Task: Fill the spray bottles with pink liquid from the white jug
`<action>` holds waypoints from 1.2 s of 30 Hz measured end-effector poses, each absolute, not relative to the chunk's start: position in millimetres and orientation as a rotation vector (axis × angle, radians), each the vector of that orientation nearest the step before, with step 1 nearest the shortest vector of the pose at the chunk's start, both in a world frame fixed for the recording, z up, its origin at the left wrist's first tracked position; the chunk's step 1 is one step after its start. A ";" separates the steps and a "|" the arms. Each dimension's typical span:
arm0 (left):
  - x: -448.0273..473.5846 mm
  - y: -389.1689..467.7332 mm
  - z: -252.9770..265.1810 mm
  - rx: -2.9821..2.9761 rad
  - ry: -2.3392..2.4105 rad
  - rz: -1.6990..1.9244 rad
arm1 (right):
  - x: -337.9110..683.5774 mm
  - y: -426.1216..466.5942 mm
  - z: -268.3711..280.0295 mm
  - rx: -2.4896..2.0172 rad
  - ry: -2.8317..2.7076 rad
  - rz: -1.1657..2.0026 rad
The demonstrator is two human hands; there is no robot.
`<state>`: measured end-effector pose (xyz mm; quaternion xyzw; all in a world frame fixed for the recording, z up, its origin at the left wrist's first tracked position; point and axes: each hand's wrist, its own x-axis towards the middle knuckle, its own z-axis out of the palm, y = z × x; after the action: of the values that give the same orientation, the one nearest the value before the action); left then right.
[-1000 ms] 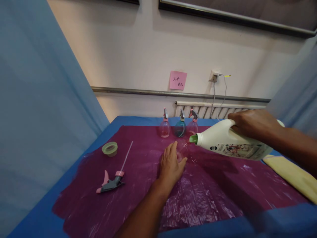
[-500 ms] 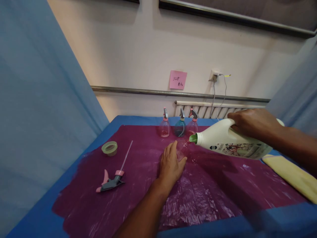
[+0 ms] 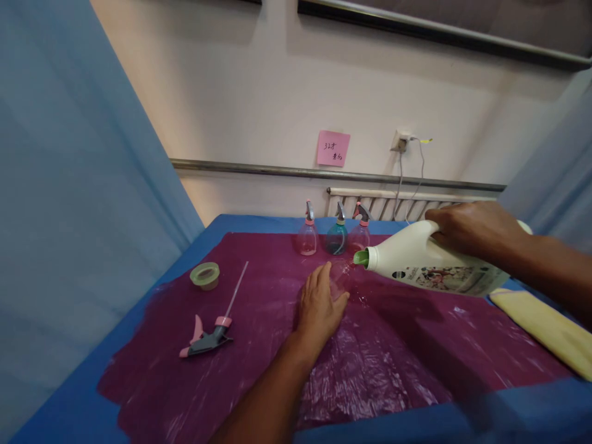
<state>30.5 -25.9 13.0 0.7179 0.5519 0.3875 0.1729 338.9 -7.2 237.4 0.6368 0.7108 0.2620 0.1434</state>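
Note:
My right hand (image 3: 472, 227) grips the handle of a large cream jug (image 3: 444, 271) with a printed label, tilted onto its side. Its green spout (image 3: 361, 258) points left, right by the mouth of a clear, pinkish bottle (image 3: 341, 275). Around that bottle's near left side curl the fingers and thumb of my left hand (image 3: 320, 299). The bottle has no sprayer on it and is hard to make out against the purple sheet. A loose grey and pink spray head (image 3: 213, 340) with a clear dip tube lies to the left.
Behind stand a pink-collared spray bottle (image 3: 307, 239), a teal one (image 3: 337, 239) and another pink one (image 3: 360, 236). A greenish round tub (image 3: 205, 275) sits at left, a yellow cloth (image 3: 543, 327) at right. Purple plastic (image 3: 259, 382) covers the blue table cover (image 3: 60, 385).
Almost nothing differs. Both hands, the jug and the bottle stay in place, apart from a very slight shift of the view.

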 end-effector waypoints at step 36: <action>30.7 -26.1 16.1 2.002 1.588 1.103 | 326.8 -7.7 242.8 1.825 2.014 0.749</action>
<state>30.7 -26.1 16.1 0.7078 0.5616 0.3898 0.1782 326.8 -7.7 242.8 0.6389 0.7053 0.2621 0.1605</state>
